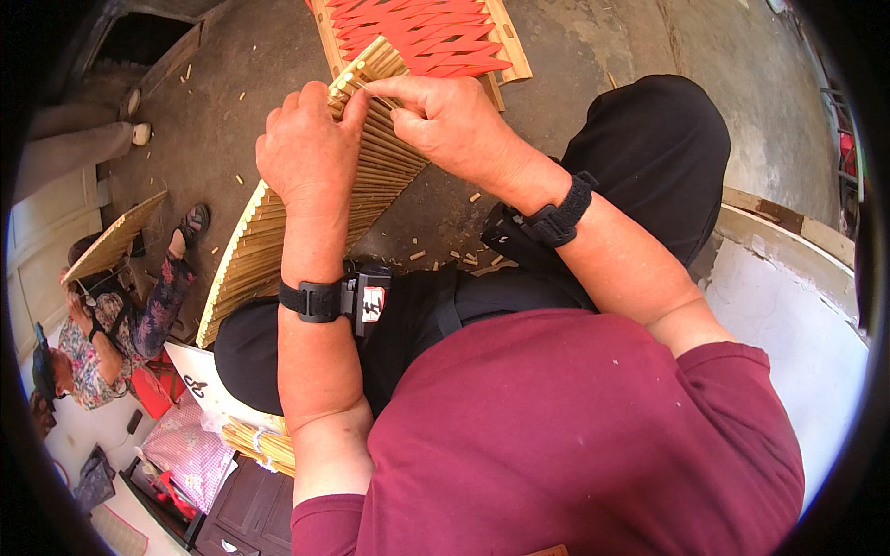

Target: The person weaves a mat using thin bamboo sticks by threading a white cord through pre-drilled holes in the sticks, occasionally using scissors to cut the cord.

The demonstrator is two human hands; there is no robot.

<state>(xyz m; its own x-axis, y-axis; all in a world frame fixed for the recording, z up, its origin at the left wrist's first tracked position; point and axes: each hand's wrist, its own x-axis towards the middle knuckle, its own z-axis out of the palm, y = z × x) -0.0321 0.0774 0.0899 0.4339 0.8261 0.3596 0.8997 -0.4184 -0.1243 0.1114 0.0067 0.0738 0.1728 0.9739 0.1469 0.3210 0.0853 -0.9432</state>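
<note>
A long mat of thin, straw-coloured sticks laid side by side [269,232] stands on edge before me, curving from beside my left knee up to the top middle. Near its upper end, my left hand [311,144] wraps its fingers over the edge, thumb toward the right. My right hand [450,125] meets it there, forefinger stretched to the edge by the left thumb and the other fingers curled in. A fine pale line shows between the two hands. What the right fingers pinch is too small to make out. Both wrists wear black straps.
Beyond the mat lies a red lattice on a wooden frame [417,32]. Cut stick ends litter the floor [445,227]. At left a seated co-worker [107,343] holds another mat [116,239]. A tied stick bundle [260,445] and a dark cabinet [246,510] sit lower left.
</note>
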